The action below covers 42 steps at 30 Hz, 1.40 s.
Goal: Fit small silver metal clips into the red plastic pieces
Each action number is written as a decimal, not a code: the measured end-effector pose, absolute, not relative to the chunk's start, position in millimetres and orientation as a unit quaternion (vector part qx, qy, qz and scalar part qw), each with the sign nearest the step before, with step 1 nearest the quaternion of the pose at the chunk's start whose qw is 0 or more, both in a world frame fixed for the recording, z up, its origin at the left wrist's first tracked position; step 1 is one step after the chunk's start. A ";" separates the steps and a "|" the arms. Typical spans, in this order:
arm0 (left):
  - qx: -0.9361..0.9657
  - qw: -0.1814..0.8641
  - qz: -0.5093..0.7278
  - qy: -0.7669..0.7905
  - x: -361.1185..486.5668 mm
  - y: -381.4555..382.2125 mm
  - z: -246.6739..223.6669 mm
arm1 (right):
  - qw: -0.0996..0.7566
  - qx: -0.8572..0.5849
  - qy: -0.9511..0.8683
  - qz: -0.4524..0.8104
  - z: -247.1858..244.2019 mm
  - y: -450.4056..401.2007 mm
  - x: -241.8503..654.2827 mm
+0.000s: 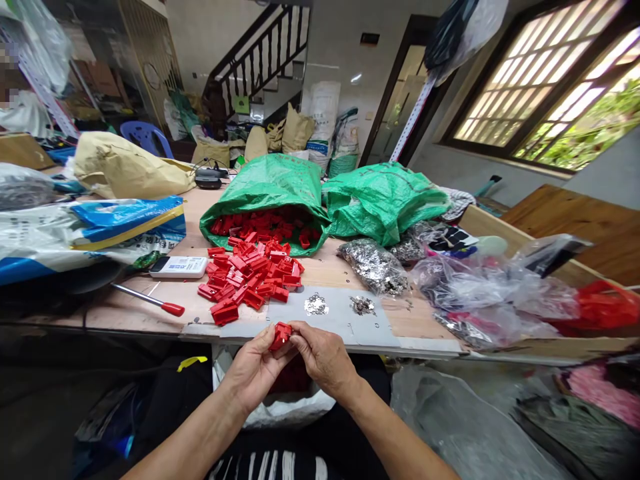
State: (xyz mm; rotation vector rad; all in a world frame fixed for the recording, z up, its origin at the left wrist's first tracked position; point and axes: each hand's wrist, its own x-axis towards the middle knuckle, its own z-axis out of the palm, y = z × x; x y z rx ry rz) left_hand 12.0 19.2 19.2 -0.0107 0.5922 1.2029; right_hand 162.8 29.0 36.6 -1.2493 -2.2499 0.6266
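Just in front of the table edge, my left hand is closed around a small red plastic part. The fingertips of my right hand are pinched together against the right side of that part; whether a small metal piece is between them is hidden. Beyond my hands lies a heap of similar red plastic parts, spilling from an open green woven sack. Two small piles of metal pieces, a shiny pile and a darker pile, rest on a grey sheet.
Under my hands, an open white sack sits at my lap with red inside. A red-handled tool and a white box lie left. Clear bags of metal pieces, a second green sack and a plastic-filled tray stand right.
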 end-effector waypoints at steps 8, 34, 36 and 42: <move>0.014 0.785 0.563 0.257 16.7 17.7 16.1 | 0.301 -0.466 -0.784 0.279 30.1 35.4 160.4; 0.452 0.518 0.448 0.571 -25.8 -1.9 -82.4 | 0.199 -0.469 -0.826 0.242 12.4 56.4 151.7; 0.465 0.510 0.442 0.573 -29.3 -1.5 -89.8 | 0.201 -0.458 -0.841 0.205 11.6 66.8 140.6; 0.447 0.559 0.442 0.541 -29.9 -3.1 -80.9 | 0.094 -0.473 -0.870 0.103 3.8 95.5 98.2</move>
